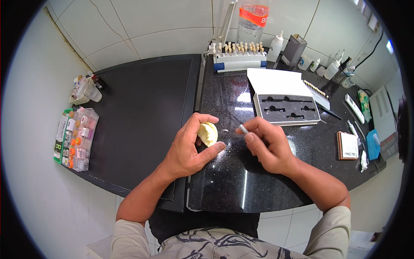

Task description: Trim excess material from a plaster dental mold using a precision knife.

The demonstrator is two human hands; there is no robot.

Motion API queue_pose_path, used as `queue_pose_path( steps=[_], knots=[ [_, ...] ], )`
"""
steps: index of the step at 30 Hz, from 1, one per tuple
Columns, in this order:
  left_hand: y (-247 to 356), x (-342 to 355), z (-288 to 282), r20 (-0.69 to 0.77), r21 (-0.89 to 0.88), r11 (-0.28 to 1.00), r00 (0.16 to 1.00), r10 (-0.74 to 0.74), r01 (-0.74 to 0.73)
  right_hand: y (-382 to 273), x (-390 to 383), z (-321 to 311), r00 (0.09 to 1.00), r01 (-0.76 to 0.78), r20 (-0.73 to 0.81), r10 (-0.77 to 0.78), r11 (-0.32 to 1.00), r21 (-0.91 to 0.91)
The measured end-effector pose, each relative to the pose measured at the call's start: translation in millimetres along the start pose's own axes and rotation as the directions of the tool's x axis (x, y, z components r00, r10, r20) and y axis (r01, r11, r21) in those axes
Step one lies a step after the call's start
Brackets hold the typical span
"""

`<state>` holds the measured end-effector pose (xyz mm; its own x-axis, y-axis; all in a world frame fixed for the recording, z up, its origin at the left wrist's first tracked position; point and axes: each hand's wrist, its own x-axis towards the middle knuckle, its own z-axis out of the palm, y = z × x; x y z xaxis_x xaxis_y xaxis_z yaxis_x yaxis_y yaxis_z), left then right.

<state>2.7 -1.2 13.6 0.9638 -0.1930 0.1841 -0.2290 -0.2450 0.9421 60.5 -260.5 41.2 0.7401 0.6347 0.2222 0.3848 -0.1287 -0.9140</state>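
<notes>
My left hand grips a pale yellow dental cast above the black glossy counter, near where it meets a darker matte top. A little to the right, my right hand pinches a small silver-grey rod-like tool between thumb and index finger, its tip pointing toward the cast without visibly touching it. Beyond my right hand lies a white case with its lid raised, showing a grey foam insert with several dark cut-out slots.
Trays of small bottles sit at the far left. Along the back stand a tooth shade rack, a large plastic bottle and several dropper bottles. At the right lie a square pad, a blue container and long instruments.
</notes>
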Motion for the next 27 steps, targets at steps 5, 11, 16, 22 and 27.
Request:
queue_pose_path(
  steps=[5,11,16,22,27],
  knots=[
    [4.3,-0.8,-1.7,-0.047,0.295,0.951,0.992,0.117,-0.098,-3.5,-2.2,5.8,0.982,0.184,0.038,-0.184,0.907,-0.380],
    [2.8,-2.7,-1.5,-0.020,0.347,0.924,0.984,0.177,-0.159,-0.1,-5.2,12.2,0.980,0.191,0.060,-0.187,0.837,-0.513],
    [1.8,-3.3,0.0,-0.016,0.339,0.927,0.984,0.176,-0.160,0.6,-5.9,13.2,0.969,0.246,0.130,-0.210,0.779,-0.576],
    [0.4,-3.2,1.0,0.003,0.335,0.928,0.985,0.170,-0.161,-0.1,-6.5,13.2,0.964,0.266,0.169,-0.206,0.763,-0.589],
    [0.9,-2.9,2.0,0.007,0.338,0.922,0.980,0.201,-0.191,0.5,-6.7,13.8,0.964,0.267,0.157,-0.216,0.770,-0.579]
  ],
)
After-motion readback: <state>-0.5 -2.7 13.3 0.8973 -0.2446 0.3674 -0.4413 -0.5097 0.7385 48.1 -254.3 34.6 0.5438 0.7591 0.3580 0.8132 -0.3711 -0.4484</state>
